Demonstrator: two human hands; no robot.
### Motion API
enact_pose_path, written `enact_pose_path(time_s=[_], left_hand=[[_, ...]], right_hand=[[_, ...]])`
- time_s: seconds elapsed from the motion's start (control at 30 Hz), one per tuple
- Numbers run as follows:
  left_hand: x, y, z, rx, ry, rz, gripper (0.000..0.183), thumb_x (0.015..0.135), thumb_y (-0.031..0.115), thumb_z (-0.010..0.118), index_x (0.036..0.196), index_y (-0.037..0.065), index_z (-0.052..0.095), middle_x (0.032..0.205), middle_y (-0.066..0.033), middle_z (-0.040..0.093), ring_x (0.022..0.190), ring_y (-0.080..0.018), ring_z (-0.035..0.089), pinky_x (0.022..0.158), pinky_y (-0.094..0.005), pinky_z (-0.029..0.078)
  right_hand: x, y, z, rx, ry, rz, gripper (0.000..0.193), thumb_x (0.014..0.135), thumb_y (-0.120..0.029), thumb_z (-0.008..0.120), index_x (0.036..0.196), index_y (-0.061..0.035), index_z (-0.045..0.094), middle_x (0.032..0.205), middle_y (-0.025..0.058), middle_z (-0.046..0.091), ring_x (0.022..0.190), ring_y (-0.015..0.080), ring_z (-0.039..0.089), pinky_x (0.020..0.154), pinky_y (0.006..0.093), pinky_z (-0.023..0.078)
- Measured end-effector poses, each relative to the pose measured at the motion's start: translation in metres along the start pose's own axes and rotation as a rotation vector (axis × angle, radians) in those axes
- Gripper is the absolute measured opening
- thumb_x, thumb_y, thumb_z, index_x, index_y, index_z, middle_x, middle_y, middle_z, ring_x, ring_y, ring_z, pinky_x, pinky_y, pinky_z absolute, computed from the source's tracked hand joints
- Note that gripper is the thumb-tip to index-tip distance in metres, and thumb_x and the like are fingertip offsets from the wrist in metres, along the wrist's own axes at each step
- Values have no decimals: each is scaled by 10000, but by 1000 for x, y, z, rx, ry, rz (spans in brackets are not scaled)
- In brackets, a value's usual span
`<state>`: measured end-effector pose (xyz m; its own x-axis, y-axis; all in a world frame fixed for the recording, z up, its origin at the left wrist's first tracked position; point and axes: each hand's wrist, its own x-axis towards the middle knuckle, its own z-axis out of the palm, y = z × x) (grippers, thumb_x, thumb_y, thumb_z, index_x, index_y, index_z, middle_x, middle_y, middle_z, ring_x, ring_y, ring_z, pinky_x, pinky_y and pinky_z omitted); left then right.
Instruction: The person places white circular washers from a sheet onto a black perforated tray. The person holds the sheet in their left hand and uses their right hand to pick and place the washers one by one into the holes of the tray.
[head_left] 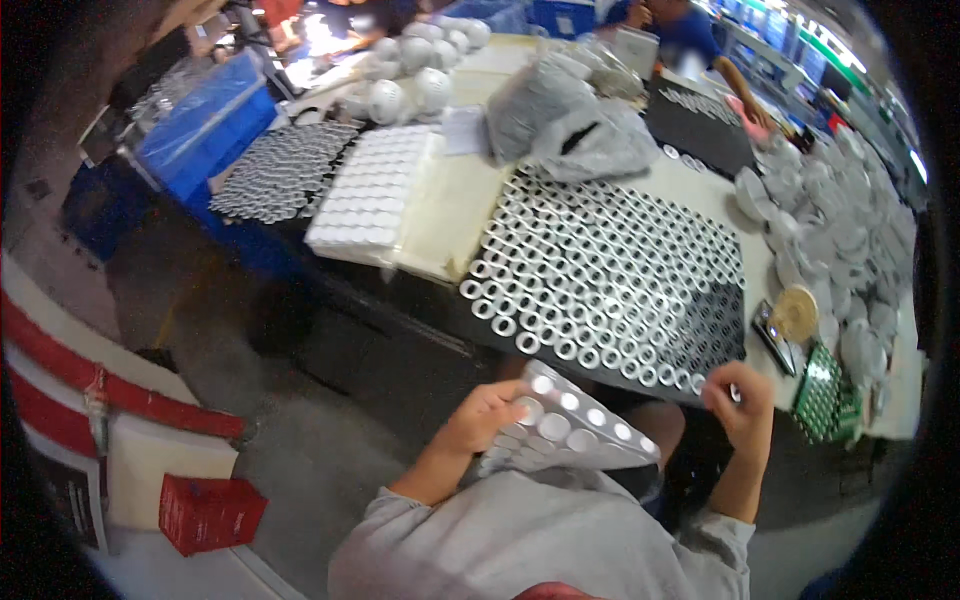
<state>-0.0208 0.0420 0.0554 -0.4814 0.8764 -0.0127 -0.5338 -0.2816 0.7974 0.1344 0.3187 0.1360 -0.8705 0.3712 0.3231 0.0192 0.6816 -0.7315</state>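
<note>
My left hand (482,418) grips the left end of a greyish sheet of round white discs (590,425), thumb on top, in front of my body. The sheet is bent, with one row of discs along its upper fold and more below. At the table's front edge my right hand (742,402) is raised with its fingers pinched around a small white round piece (735,392), mostly hidden by the fingers. Just left of it lies a black mat (715,310) covered in rows of white rings (600,270). My two hands are apart.
White disc trays (370,190) and a second group of rings (285,170) lie left. Grey plastic bags (570,115) sit behind the mat. Piled white domed parts (840,230), a tape roll (794,314) and green boards (820,390) are right. A co-worker (690,45) sits across.
</note>
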Motion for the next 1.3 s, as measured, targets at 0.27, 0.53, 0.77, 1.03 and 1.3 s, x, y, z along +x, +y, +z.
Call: enact_pose_path(time_s=[0.27,0.53,0.77,1.03,1.3], left_hand=[[-6,-6,-9,13,182,137,431,706,159,568,1035,-116,525,967,-179,595,864,-232,594,775,-299,462],[7,-5,-3,-18,133,117,400,719,138,554,1011,-135,525,971,-205,586,874,-243,592,778,-323,466],[5,-6,-5,14,127,100,392,736,130,556,1028,-128,520,981,-193,585,880,-232,588,789,-314,457],[6,-8,-4,-11,127,105,380,738,99,537,1043,-127,512,997,-191,581,895,-228,581,791,-307,449],[8,-8,-3,13,127,82,375,733,86,544,1047,-117,517,1014,-177,581,915,-212,575,811,-301,439]], right_hand=[[-1,71,-33,-30,111,310,108,751,-88,603,783,13,581,640,38,559,569,85,475,514,230,360],[-19,117,-28,-104,83,418,140,714,-102,618,739,35,600,659,85,510,602,160,488,564,270,390],[-18,129,-12,-151,84,457,170,707,-114,632,734,49,590,677,120,556,619,183,536,583,290,421],[-17,122,-9,-168,121,519,178,705,-121,635,735,51,599,682,128,565,616,182,547,577,288,425],[-18,124,-6,-210,138,456,164,695,-116,640,720,42,604,669,127,557,609,185,543,573,285,424]])
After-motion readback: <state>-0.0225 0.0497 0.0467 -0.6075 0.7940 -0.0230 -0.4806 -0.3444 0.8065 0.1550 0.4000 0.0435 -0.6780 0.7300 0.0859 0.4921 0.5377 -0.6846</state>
